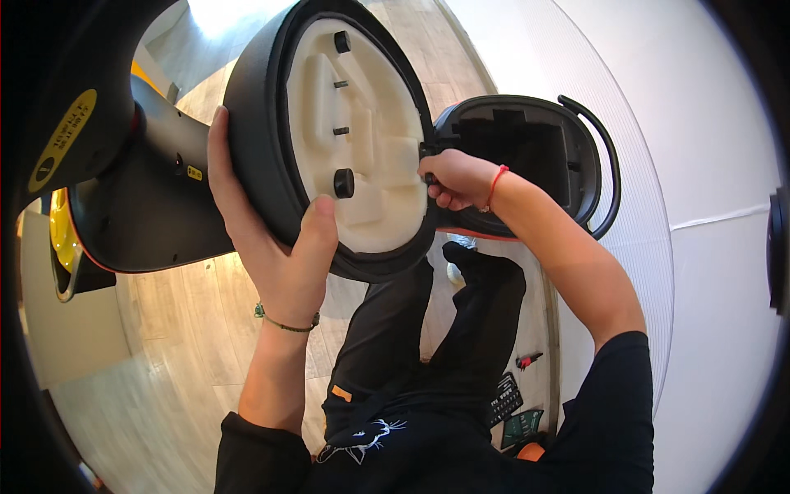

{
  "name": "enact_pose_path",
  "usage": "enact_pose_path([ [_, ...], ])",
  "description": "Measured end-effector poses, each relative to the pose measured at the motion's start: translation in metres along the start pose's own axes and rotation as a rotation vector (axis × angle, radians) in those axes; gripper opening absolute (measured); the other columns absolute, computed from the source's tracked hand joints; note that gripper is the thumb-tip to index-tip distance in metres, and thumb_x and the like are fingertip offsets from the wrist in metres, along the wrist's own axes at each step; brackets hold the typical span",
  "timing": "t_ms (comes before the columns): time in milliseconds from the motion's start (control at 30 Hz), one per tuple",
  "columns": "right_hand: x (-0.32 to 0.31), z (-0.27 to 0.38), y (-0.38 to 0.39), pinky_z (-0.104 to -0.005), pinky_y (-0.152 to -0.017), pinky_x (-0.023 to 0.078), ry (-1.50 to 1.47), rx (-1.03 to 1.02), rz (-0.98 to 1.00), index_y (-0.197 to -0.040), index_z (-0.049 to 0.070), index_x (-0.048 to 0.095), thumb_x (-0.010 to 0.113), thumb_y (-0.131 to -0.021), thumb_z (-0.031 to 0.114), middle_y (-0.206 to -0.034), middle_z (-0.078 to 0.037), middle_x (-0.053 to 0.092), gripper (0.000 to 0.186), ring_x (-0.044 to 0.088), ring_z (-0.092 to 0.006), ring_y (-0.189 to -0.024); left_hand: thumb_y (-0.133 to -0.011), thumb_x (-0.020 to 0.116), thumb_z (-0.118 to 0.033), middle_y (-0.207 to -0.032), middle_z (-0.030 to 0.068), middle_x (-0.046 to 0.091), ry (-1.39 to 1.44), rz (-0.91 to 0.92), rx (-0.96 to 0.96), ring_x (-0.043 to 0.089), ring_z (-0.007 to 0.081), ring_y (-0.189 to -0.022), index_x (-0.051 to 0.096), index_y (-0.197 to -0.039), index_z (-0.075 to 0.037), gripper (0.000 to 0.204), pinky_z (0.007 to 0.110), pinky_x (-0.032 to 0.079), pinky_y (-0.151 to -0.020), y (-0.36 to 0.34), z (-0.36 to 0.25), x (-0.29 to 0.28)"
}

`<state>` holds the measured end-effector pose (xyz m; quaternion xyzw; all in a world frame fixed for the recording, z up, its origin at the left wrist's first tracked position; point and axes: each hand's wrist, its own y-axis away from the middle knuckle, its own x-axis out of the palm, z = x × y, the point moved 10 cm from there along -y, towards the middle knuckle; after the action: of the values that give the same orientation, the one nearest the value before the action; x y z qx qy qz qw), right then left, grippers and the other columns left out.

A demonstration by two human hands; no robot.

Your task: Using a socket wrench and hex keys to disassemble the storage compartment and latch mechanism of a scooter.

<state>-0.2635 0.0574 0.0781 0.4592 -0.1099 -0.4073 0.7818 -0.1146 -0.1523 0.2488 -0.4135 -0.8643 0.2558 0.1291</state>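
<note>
A black scooter seat [257, 107] stands tipped up in front of me, its cream underside [387, 107] facing right, with round black rubber stops and thin studs on it. My left hand [280, 239] grips its near left side, fingers along the outer padding and thumb over the lower rim. At the seat's right edge, by the hinge, my right hand [461, 179] is closed in a pinch on a small dark piece that the fingers mostly cover. Just beyond that hand, the black storage compartment [588, 148] of the scooter lies uncovered, a curved grab rail [611, 156] around its far right end.
Black scooter bodywork [156, 218] fills the left, with a yellow part [64, 230] behind it. On the wooden floor, lower right, lie a red-and-black tool [529, 361], a black bit case [505, 399] and a green case [522, 427]. A white panel wall [708, 140] runs along the right.
</note>
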Motion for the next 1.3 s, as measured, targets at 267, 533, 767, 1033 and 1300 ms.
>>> enact_pose_path([
  [267, 0.007, -0.032, 0.005, -0.0380, -0.045, 0.045, 0.303, -0.289, -0.094, -0.094, -0.012, 0.051, 0.049, -0.088, 0.020, -0.063, -0.013, 0.060, 0.033, 0.060, -0.0216, -0.052, -0.074, 0.068, -0.023, -0.149, 0.0143, 0.033, -0.095, -0.009, 0.046, 0.036, 0.0259, -0.135, 0.025, -0.149, 0.001, 0.090, 0.039, 0.025, -0.114, 0.002, -0.002, -0.004],
  [533, 0.011, -0.050, 0.005, -0.0513, -0.066, 0.051, 0.677, -0.619, -0.337, -0.135, -0.026, 0.021, 0.054, -0.089, 0.024, -0.071, -0.031, 0.062, 0.075, 0.063, -0.0459, -0.069, -0.077, 0.071, -0.034, -0.148, 0.0137, 0.034, 0.006, -0.039, 0.006, 0.037, 0.0254, -0.134, 0.027, -0.149, 0.001, 0.092, 0.038, 0.026, -0.113, 0.003, 0.006, 0.000],
  [767, 0.007, -0.074, 0.003, -0.0519, -0.064, 0.050, 0.619, -0.616, -0.442, -0.146, -0.013, 0.013, 0.053, -0.092, 0.023, -0.071, -0.029, 0.063, 0.076, 0.063, -0.0458, -0.068, -0.077, 0.070, -0.039, -0.150, 0.0143, 0.032, 0.002, -0.035, 0.004, 0.036, 0.0259, -0.135, 0.026, -0.150, 0.000, 0.094, 0.038, 0.026, -0.113, 0.001, 0.006, -0.001],
  [1033, 0.005, -0.119, -0.028, -0.0401, -0.070, 0.051, 0.226, -0.741, -0.402, -0.156, 0.016, 0.014, 0.042, -0.101, 0.024, -0.083, -0.015, 0.065, 0.062, 0.065, -0.0346, -0.072, -0.077, 0.071, -0.039, -0.151, 0.0144, 0.032, 0.041, -0.023, -0.035, 0.036, 0.0259, -0.136, 0.025, -0.151, -0.002, 0.094, 0.038, 0.028, -0.113, 0.001, 0.005, -0.001],
  [1300, 0.008, -0.116, -0.018, -0.0314, -0.070, 0.050, -0.046, -0.834, -0.488, -0.155, 0.016, 0.022, 0.043, -0.102, 0.017, -0.082, -0.008, 0.061, 0.056, 0.063, -0.0167, -0.073, -0.079, 0.064, -0.035, -0.149, 0.0156, 0.035, -0.032, -0.008, -0.026, 0.041, 0.0291, -0.135, 0.024, -0.151, -0.004, 0.088, 0.039, 0.036, -0.110, 0.001, 0.003, -0.003],
])
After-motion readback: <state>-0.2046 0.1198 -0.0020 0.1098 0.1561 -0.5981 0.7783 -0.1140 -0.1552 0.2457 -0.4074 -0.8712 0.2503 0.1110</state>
